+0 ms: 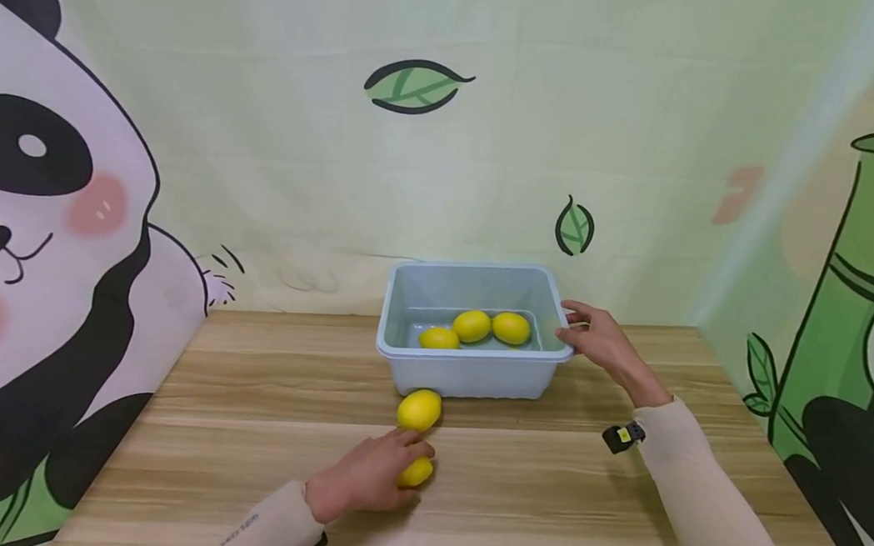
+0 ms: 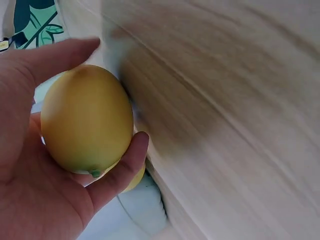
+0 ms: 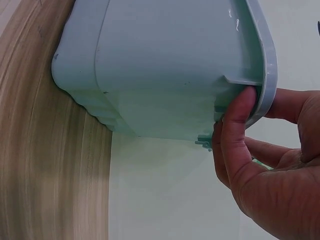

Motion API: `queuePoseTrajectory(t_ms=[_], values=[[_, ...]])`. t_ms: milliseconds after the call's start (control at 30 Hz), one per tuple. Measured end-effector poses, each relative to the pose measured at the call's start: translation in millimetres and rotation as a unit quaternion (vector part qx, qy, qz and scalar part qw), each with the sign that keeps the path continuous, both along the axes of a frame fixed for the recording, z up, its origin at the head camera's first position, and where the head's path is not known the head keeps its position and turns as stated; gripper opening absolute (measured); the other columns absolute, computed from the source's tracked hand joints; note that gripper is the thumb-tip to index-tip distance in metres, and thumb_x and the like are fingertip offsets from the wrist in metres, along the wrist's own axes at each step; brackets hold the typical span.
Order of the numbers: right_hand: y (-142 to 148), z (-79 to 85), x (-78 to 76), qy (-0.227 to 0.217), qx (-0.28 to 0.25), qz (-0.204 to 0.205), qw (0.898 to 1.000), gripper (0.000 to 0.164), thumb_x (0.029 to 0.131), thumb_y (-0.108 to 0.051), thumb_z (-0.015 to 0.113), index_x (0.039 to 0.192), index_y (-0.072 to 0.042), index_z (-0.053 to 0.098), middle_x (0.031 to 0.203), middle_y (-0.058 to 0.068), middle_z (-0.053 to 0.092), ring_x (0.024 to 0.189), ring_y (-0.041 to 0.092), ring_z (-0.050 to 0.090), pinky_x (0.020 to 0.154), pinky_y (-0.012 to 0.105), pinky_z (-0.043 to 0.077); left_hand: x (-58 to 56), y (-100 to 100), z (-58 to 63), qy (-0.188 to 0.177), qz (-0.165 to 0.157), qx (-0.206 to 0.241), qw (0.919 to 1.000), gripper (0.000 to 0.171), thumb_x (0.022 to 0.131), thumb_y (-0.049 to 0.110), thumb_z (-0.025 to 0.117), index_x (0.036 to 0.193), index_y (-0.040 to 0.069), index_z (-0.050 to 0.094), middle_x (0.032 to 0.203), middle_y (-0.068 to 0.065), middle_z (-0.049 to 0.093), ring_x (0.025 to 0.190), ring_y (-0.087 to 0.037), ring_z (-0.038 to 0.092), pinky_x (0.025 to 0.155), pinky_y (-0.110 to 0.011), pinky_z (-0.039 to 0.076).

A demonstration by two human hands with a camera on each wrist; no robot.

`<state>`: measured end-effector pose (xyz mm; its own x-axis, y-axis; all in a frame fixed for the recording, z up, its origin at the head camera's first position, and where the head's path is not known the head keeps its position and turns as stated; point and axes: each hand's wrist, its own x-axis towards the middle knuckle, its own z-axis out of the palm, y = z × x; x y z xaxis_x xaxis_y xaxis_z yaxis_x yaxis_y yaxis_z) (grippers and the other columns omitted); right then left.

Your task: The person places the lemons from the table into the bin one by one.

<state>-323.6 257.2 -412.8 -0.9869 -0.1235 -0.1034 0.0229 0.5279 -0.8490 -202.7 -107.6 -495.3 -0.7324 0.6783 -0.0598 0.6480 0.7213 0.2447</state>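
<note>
In front of a light blue plastic bin (image 1: 476,377), my left hand (image 1: 373,480) holds a yellow lemon (image 2: 87,120) between thumb and fingers, low over the wooden table. Just beyond that hand another lemon (image 1: 419,409) rests on the table by the bin's front wall. My right hand (image 1: 602,342) grips the bin's right rim (image 3: 270,65), with fingers hooked under its edge in the right wrist view. Inside the bin lie three lemons: one at the left (image 1: 439,338), one in the middle (image 1: 471,325) and one at the right (image 1: 511,328).
The wood-grain table (image 1: 249,395) runs back to a pale green cloth backdrop (image 1: 303,131) printed with leaves, a panda and bamboo. The bin stands near the table's back edge. A small black device (image 1: 622,436) is strapped at the right wrist.
</note>
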Motion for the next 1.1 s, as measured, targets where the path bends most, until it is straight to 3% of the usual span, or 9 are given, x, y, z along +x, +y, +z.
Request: queuePoseTrajectory(t_ms=[167, 300, 667, 867, 1100], values=[[-1.6, 1.0, 0.7, -0.002, -0.001, 0.002, 1.000, 0.066, 0.095, -0.016, 0.059, 0.153, -0.003, 0.030, 0.141, 0.026, 0.045, 0.120, 0.036, 0.054, 0.080, 0.026, 0.058, -2.0, 1.3, 1.3, 0.006, 0.004, -0.001, 1.0000, 0.042, 0.082, 0.027, 0.077, 0.120, 0.020, 0.061, 0.125, -0.003, 0.060, 0.100, -0.013, 0.060, 0.078, -0.033, 0.056], [-2.2, 2.4, 1.7, -0.001, 0.002, 0.002, 1.000, 0.066, 0.095, -0.017, 0.059, 0.153, -0.004, 0.030, 0.141, 0.026, 0.045, 0.119, 0.036, 0.055, 0.081, 0.027, 0.058, -6.7, 2.5, 11.5, 0.015, 0.004, 0.007, 0.9999, 0.045, 0.081, 0.026, 0.077, 0.122, 0.019, 0.061, 0.118, -0.001, 0.061, 0.089, -0.011, 0.058, 0.077, -0.031, 0.055], [-1.3, 1.5, 1.0, 0.002, 0.009, 0.002, 1.000, 0.066, 0.095, -0.016, 0.058, 0.153, -0.004, 0.030, 0.141, 0.027, 0.046, 0.120, 0.037, 0.055, 0.081, 0.028, 0.057, -23.1, 6.1, 62.4, 0.047, -0.010, 0.076, 0.9959, 0.044, 0.082, 0.017, 0.075, 0.122, 0.013, 0.058, 0.113, -0.002, 0.057, 0.091, -0.015, 0.054, 0.081, -0.028, 0.053], [-1.4, 1.3, 1.6, 0.004, 0.011, 0.002, 1.000, 0.066, 0.095, -0.018, 0.059, 0.153, -0.004, 0.030, 0.140, 0.026, 0.047, 0.119, 0.037, 0.056, 0.082, 0.027, 0.057, -32.1, 7.0, 91.4, 0.086, -0.005, 0.074, 0.9935, 0.048, 0.083, 0.020, 0.076, 0.126, 0.009, 0.058, 0.118, -0.006, 0.058, 0.097, -0.019, 0.056, 0.084, -0.033, 0.055], [-1.3, 2.3, 2.3, 0.001, 0.009, 0.000, 1.000, 0.067, 0.095, -0.018, 0.059, 0.153, -0.004, 0.030, 0.141, 0.027, 0.046, 0.120, 0.037, 0.055, 0.082, 0.028, 0.057, -42.0, 9.1, 114.1, 0.122, 0.010, 0.074, 0.9897, 0.048, 0.082, 0.021, 0.076, 0.127, 0.011, 0.060, 0.119, -0.006, 0.060, 0.102, -0.023, 0.059, 0.080, -0.036, 0.056]])
